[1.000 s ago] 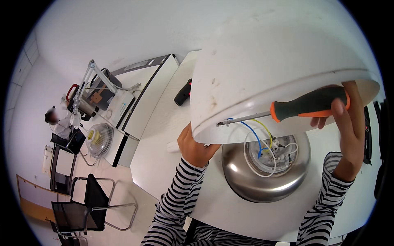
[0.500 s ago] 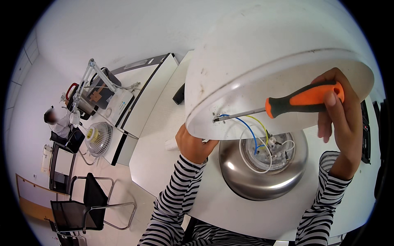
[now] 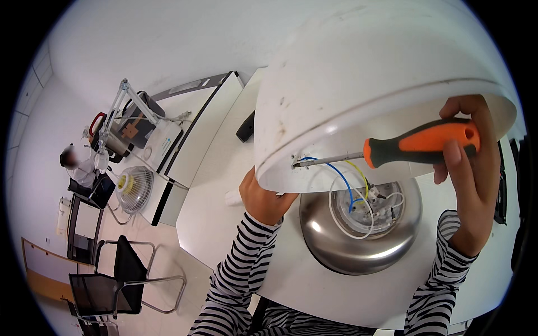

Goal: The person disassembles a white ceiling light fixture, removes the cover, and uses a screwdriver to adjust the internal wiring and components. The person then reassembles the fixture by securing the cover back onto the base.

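My right hand (image 3: 473,162) is closed around the orange and black handle of a screwdriver (image 3: 423,143), thumb along its side. The shaft points left, and its tip is at a small fitting just inside the lower rim of a large white rounded housing (image 3: 358,73). My left hand (image 3: 262,199) grips that rim at its left end, holding the housing tilted. Below sits a round brushed-metal base (image 3: 358,257) with an open, clear-lined centre. A blue wire (image 3: 338,175), a yellow-green wire (image 3: 365,180) and a white wire (image 3: 335,225) run about its centre; the blue one reaches up near the screwdriver tip.
The white table (image 3: 314,297) carries a small white cylinder (image 3: 232,197) left of my hand and a dark object (image 3: 245,129) behind it. At left stand a side desk with a lamp arm (image 3: 124,92), a ribbed clear lampshade (image 3: 134,190), a black chair (image 3: 129,274) and a seated person (image 3: 84,171).
My right hand and the screwdriver handle have shifted slightly right and down, while the tip stays near the same spot. The housing has shifted slightly right; my left hand keeps its grip.
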`<move>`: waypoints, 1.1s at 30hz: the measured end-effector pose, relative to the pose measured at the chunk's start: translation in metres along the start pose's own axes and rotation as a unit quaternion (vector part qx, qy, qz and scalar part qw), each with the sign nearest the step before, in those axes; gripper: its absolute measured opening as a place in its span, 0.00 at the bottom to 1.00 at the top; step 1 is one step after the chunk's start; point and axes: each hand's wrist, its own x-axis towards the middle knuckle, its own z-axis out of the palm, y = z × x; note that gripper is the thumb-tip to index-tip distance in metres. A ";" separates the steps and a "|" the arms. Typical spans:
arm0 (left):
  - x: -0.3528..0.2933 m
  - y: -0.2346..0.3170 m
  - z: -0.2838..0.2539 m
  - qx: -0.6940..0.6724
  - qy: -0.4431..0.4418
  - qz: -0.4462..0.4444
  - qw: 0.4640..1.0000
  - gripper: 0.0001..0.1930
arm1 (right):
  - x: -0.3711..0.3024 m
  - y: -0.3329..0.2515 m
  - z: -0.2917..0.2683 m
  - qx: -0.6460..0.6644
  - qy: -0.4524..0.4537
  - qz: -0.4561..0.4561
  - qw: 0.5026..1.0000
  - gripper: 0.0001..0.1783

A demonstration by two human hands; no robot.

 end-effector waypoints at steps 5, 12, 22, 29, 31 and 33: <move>0.000 0.001 0.002 -0.004 0.008 -0.002 1.000 0.22 | -0.004 0.005 -0.013 0.045 -0.075 -0.008 0.996 0.26; -0.004 -0.003 0.002 -0.020 -0.014 -0.023 0.999 0.22 | -0.003 0.004 -0.018 0.033 -0.093 -0.050 0.994 0.23; -0.008 -0.004 0.004 0.010 -0.036 -0.035 0.999 0.22 | 0.007 0.011 -0.031 -0.038 -0.129 -0.225 0.965 0.22; -0.013 -0.010 0.006 0.000 -0.032 -0.039 0.999 0.24 | -0.010 0.015 -0.027 0.022 -0.037 -0.024 0.999 0.24; -0.011 -0.008 0.004 -0.001 -0.035 -0.035 0.999 0.25 | -0.010 0.016 -0.029 0.042 -0.034 0.001 0.999 0.24; -0.012 -0.007 0.005 0.004 -0.027 -0.035 0.999 0.24 | -0.010 0.014 -0.034 0.070 -0.063 0.043 0.995 0.25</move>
